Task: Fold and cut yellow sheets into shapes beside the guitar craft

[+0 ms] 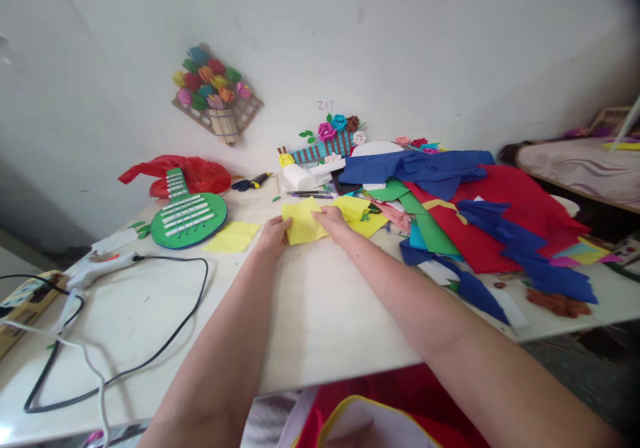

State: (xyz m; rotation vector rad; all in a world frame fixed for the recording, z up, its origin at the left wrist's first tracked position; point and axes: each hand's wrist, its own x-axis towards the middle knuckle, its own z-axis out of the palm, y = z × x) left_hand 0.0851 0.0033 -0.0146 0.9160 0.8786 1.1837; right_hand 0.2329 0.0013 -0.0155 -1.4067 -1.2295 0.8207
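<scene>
A square sheet of yellow paper (303, 223) is held up just over the table, its surface slightly creased. My left hand (275, 233) pinches its left edge, and my right hand (331, 221) grips it by the right side with thumb and fingers. To the left, a second yellow sheet (233, 237) lies flat on the table. Behind my right hand are more yellow paper pieces (373, 224), partly overlapping one another. Pens (310, 195) lie just beyond the held sheet.
A green guitar-shaped craft (193, 220) and a red plastic bag (210, 176) sit at the left. Nearer are a glue gun (103, 271), its black cord and a power strip (30, 298). Scissors (245, 185) lie behind. Red paper (520, 215) and blue paper (420, 170) cover the right.
</scene>
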